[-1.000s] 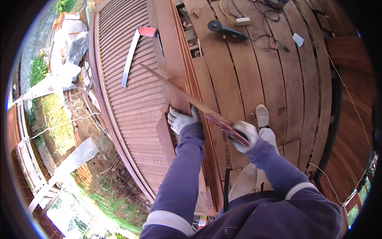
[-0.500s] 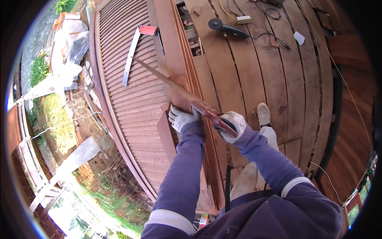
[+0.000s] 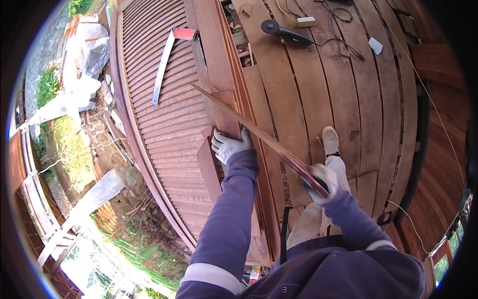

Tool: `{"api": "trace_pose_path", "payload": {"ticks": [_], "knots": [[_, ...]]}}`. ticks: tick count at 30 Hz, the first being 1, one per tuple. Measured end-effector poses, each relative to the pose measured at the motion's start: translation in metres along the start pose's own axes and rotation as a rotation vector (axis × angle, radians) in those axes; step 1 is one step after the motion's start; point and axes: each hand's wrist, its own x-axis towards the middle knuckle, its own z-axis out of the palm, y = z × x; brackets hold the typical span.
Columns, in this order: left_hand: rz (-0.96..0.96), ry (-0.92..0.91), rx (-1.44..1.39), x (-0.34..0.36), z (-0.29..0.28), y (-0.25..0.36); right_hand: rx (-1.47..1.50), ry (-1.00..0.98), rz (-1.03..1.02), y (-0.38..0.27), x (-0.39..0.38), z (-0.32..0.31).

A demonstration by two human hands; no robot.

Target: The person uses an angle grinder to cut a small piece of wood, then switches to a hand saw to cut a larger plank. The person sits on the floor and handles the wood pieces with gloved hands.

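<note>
In my gloved right hand (image 3: pixel 323 183) is the dark red handle of a handsaw (image 3: pixel 259 133), the fingers closed round it. Its long blade slants up and left across a wooden board (image 3: pixel 225 112) at the edge of the stacked timber. My left hand (image 3: pixel 232 146), in a white glove, grips that board just below the blade, with the thumb close to the saw. Left of this hand lies a short angled wood offcut (image 3: pixel 208 167). A try square (image 3: pixel 164 65) with a red stock rests on the slatted wooden panel (image 3: pixel 149 79).
An angle grinder (image 3: pixel 286 34) with its cord lies on the plank floor (image 3: pixel 308 94), near a white block (image 3: pixel 305 22) and a white scrap (image 3: pixel 375 46). Gaps run between the planks. My shoe (image 3: pixel 330 140) stands right of the timber. Beyond the panel, the ground drops to rubble and plants.
My right hand has drawn the saw back, down and to the right, so its tip has slid toward the board. My left hand keeps its grip in nearly the same place.
</note>
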Motion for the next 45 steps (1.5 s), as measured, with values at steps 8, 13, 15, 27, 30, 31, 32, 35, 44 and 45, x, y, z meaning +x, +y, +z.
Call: {"api": "trace_pose_path", "payload": {"ticks": [8,13,15,27,30,31,32,35,44,45], "knots": [[0.01,-0.017,0.008,-0.001,-0.004,0.007,-0.067,-0.024,-0.004,-0.026,0.1,0.013],[-0.004,-0.017,0.012,0.0,-0.006,0.001,-0.199,-0.017,-0.099,-0.039,0.005,-0.026],[0.031,0.009,0.011,0.003,-0.005,0.007,-0.08,-0.101,0.164,0.014,-0.026,-0.016],[0.055,0.063,0.046,-0.002,0.009,-0.003,0.308,-0.043,0.197,-0.05,-0.04,-0.04],[-0.013,0.004,-0.042,0.0,0.011,-0.006,-0.181,-0.11,-0.089,-0.043,0.006,-0.028],[-0.018,-0.005,-0.023,-0.002,0.003,-0.004,-0.139,-0.128,-0.085,-0.042,0.031,-0.018],[-0.02,-0.027,0.009,-0.001,-0.003,-0.002,-0.09,-0.144,-0.064,-0.043,0.052,-0.014],[0.034,-0.005,-0.105,-0.004,-0.016,0.005,-0.169,-0.06,-0.281,-0.08,0.105,-0.032],[-0.002,-0.001,-0.118,0.001,-0.012,0.002,-0.417,0.074,-0.238,-0.078,0.162,-0.05],[-0.007,-0.014,-0.136,0.0,-0.011,0.003,-0.432,0.01,-0.296,-0.076,0.176,-0.048]]}}
